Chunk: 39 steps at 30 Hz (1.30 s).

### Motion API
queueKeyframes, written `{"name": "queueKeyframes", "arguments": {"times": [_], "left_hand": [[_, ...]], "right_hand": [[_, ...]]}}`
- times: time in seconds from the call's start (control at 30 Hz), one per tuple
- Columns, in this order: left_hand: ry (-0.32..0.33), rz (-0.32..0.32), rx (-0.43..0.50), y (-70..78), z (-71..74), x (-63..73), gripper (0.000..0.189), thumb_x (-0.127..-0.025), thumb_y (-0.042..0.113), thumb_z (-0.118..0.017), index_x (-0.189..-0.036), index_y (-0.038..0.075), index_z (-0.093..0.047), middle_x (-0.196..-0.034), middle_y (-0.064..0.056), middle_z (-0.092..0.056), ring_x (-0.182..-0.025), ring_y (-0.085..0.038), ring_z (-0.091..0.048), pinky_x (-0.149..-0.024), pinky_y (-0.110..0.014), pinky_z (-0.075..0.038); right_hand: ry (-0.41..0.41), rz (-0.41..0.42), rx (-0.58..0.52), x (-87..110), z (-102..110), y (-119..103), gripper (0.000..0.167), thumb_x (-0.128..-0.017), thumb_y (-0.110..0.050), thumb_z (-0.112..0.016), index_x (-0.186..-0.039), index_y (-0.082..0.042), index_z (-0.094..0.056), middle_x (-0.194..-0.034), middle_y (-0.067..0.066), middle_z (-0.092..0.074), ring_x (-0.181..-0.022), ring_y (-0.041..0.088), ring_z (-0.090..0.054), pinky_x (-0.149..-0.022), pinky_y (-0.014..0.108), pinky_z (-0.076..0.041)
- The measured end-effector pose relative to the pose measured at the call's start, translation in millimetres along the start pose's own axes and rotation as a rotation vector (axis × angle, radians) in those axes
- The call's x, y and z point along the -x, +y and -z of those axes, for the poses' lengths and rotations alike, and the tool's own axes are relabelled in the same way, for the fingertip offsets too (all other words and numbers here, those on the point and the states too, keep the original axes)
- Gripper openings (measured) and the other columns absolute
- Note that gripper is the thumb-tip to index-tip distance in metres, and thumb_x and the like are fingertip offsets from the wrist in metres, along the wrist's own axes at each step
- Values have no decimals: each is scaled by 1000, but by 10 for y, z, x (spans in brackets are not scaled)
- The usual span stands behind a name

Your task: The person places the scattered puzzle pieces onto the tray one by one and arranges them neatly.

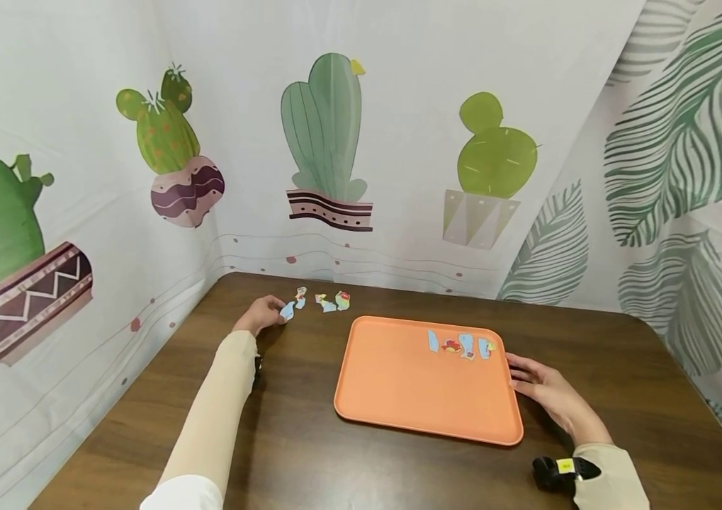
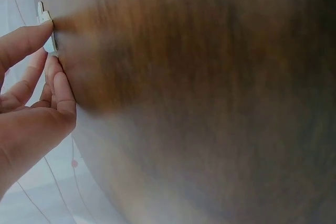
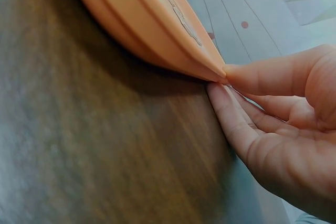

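1. With the tray's centre as the dial in the head view, the left hand [image 1: 263, 314] is at about ten o'clock, its thumb and finger narrowed on a light-blue puzzle piece [image 1: 287, 311]. A pinch at the edge suits so flat a thing; whether it is fully off the table [image 1: 297, 439], I cannot tell.
2. Toward eleven o'clock lie a small blue-and-red piece [image 1: 300, 297], a yellow-and-blue piece [image 1: 325, 303] and a green-and-red piece [image 1: 343, 301], apart from the tray and within the left hand's reach.
3. At three o'clock the right hand [image 1: 552, 398] pinches the orange tray [image 1: 412, 397] by its rim, thumb above and a finger below, probably to steady it.
4. Four cut pieces [image 1: 466, 346] lie inside the tray between one and two o'clock, seemingly spread so each print shows; the raised rim likely keeps them in.
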State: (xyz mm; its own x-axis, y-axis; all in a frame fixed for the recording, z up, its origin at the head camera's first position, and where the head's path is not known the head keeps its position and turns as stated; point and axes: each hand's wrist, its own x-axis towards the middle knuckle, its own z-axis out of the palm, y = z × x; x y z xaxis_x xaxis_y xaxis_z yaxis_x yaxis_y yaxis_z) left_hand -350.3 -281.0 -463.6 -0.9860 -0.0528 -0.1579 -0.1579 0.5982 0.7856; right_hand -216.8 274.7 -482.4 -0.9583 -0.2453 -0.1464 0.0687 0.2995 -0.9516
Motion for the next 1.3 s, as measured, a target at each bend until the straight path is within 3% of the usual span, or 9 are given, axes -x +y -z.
{"name": "queueKeyframes", "arguments": {"times": [0.2, 0.37, 0.53, 0.67, 0.93, 1.0, 1.17, 1.3], "left_hand": [[33, -44, 67, 5, -21, 30, 37, -78, -12, -66, -112, -7, -52, -90, -13, -51, -78, -22, -47, -65, -25, -42], [58, -57, 99, 9, -12, 40, 34, -77, -14, -66, -108, -9, -53, -93, -16, -53, -80, -21, -49, -65, -23, -44], [117, -25, 122, 16, 2, 35, 24, -80, -13, -62, -104, -11, -57, -91, -14, -56, -75, -18, -51, -64, -24, -47], [118, -12, 184, -11, 10, 19, 23, -83, -11, -59, -106, -10, -59, -90, -11, -56, -72, -16, -50, -62, -25, -47], [2, -24, 388, -43, 23, 26, 49, -89, -13, -48, -137, -5, -45, -101, -17, -48, -75, -15, -55, -73, -26, -58], [-32, -55, 420, -13, 19, 56, 56, -90, -14, -46, -144, -3, -38, -101, -17, -47, -77, -16, -55, -77, -28, -58], [-149, -135, 509, 189, -10, 168, 60, -91, -15, -41, -149, -2, -29, -101, -16, -41, -81, -18, -52, -87, -35, -56], [-205, -134, 575, 382, -99, 226, 59, -90, -14, -40, -148, -3, -31, -106, -16, -38, -83, -19, -51, -95, -40, -52]], "right_hand": [[-5, -16, 19, 7, 3, -14, 67, -95, -15, -61, -149, 4, -26, -144, 31, -36, -127, 36, -46, -90, 21, -50], [-4, -10, 17, 0, 3, -31, 68, -95, -17, -61, -149, 4, -26, -144, 31, -37, -127, 31, -46, -90, 20, -50], [-12, -1, 0, -12, -1, -21, 67, -95, -15, -61, -149, 5, -26, -143, 32, -36, -123, 25, -51, -90, 21, -50], [-17, 7, -8, -24, -3, -1, 66, -95, -12, -61, -148, 6, -26, -143, 32, -37, -125, 28, -49, -90, 21, -50], [-22, 10, 0, -3, -17, 0, 66, -96, -12, -60, -148, 7, -25, -142, 33, -37, -129, 38, -42, -90, 20, -50], [-17, 9, 0, 0, -23, -7, 66, -96, -14, -60, -148, 7, -25, -142, 33, -37, -130, 41, -39, -89, 20, -50], [-6, 12, -5, 5, -23, -22, 65, -96, -12, -60, -148, 8, -25, -142, 33, -37, -131, 43, -38, -89, 19, -49], [1, 12, -5, 7, -22, -29, 65, -95, -12, -60, -147, 8, -26, -142, 33, -37, -130, 42, -39, -89, 19, -49]]}}
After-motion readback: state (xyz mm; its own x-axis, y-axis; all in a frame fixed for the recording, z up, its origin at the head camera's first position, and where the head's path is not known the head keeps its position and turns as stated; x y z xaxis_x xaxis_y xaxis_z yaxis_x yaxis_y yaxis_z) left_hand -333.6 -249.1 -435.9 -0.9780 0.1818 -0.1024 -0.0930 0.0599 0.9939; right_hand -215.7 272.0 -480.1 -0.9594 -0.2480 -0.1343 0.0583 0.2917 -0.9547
